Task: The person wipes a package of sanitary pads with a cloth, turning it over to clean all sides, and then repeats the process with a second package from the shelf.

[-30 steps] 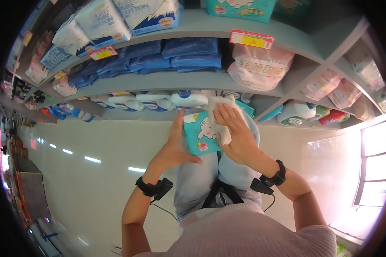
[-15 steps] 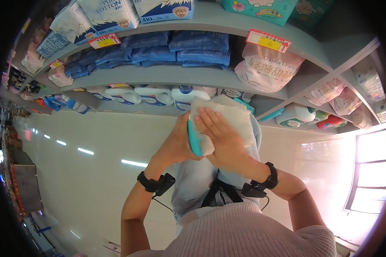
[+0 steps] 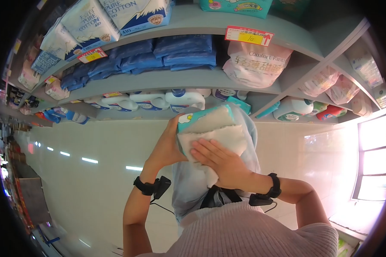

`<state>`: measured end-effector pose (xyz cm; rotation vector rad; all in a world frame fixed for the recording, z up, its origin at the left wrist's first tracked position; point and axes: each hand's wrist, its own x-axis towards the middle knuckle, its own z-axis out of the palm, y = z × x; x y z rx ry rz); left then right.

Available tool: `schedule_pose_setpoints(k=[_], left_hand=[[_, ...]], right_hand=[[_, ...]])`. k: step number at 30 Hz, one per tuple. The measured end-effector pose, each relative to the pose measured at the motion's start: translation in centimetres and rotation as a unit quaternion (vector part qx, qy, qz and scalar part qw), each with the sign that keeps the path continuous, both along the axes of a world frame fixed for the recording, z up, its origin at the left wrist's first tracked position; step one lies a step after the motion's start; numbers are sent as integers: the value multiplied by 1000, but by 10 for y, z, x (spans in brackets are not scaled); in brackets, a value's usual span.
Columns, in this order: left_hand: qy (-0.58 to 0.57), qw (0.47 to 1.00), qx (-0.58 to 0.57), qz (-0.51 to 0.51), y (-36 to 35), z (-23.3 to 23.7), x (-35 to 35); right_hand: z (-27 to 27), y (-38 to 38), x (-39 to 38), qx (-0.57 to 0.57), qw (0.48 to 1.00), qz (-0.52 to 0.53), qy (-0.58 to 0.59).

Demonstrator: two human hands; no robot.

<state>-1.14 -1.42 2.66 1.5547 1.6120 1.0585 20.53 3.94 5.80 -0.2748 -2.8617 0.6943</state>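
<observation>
My left hand point(image 3: 167, 143) grips the left side of a teal package point(image 3: 197, 116), held above my lap. A yellow print shows at its upper left corner. Over its face lies a white cloth point(image 3: 229, 135), folded, with one loose end hanging down. My right hand point(image 3: 223, 162) presses that cloth against the package, fingers straight and close together, thumb hidden. Part of the package's top face, pale in colour, shows above the cloth's edge.
Grey shelves point(image 3: 251, 85) curve across in front of me. They hold blue packs point(image 3: 184, 51), a pink-white bag of pants point(image 3: 257, 64), white tissue packs point(image 3: 90, 23) and white detergent bottles point(image 3: 184, 99). A pale shiny floor point(image 3: 103, 141) lies below. At the right is a bright window point(image 3: 373, 150).
My right hand and the cloth have slid down towards me, uncovering the package's upper part. The package now shows more of its teal edge. My view has shifted slightly.
</observation>
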Motion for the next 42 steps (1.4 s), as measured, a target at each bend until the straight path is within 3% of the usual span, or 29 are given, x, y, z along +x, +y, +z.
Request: schedule_pose_setpoints(k=[11, 17, 20, 22, 26, 29, 32, 34, 37, 42], left_hand=[[6, 999, -50, -5, 6, 10, 3], [-78, 995, -27, 56, 15, -1, -11], [-180, 981, -26, 74, 17, 0, -11], [-210, 965, -113, 107, 17, 17, 2], [-161, 968, -159, 106, 17, 15, 7], [-80, 969, -203, 113, 16, 13, -1], [-72, 970, -187, 136, 12, 31, -10], [-31, 999, 35, -6, 4, 27, -17], [8, 1000, 13, -15, -6, 33, -6], [-25, 1000, -7, -3, -1, 21, -5]], right_hand=[[-9, 44, 11, 20, 984, -167, 63], [-2, 70, -16, -27, 964, -207, 162], [24, 71, -20, -33, 956, -223, 187], [36, 69, -20, 13, 960, -189, 206], [10, 70, -18, -53, 968, -196, 144], [0, 74, -21, 30, 972, -189, 137], [-2, 80, -26, 48, 970, -194, 140], [-2, 81, -29, 31, 971, -193, 139], [4, 77, -32, -13, 972, -197, 130], [9, 73, -31, 23, 983, -139, 118]])
